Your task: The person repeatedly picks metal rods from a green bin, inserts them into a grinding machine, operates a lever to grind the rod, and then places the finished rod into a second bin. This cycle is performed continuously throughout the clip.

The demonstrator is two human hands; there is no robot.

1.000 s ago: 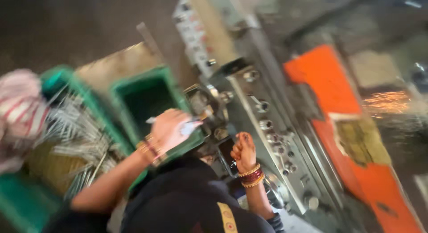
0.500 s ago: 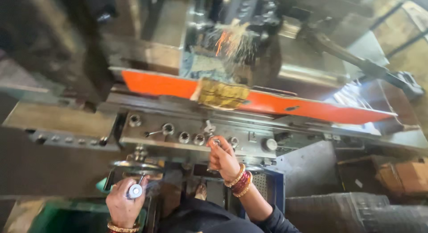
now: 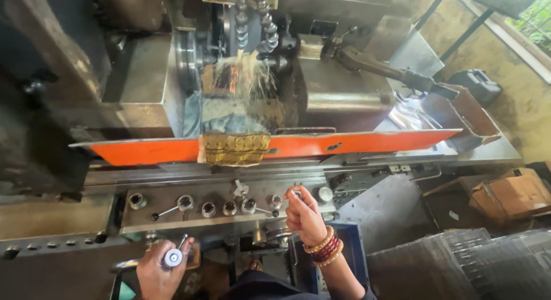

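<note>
Sparks (image 3: 244,70) at twelve o'clock: left hand (image 3: 160,271) wraps its grip round the handwheel knob (image 3: 173,257), right hand (image 3: 304,217) pinches the panel knob (image 3: 297,194); turn both gently

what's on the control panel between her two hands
In the head view, between the left hand on a handwheel handle and the right hand, the grey control panel carries a row of round knobs and small levers.

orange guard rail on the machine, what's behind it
Behind the orange guard rail sparks spray across wet metal plates, with a segmented coolant hose above. A brownish cloth draped over the rail hides whatever is being ground.
</note>
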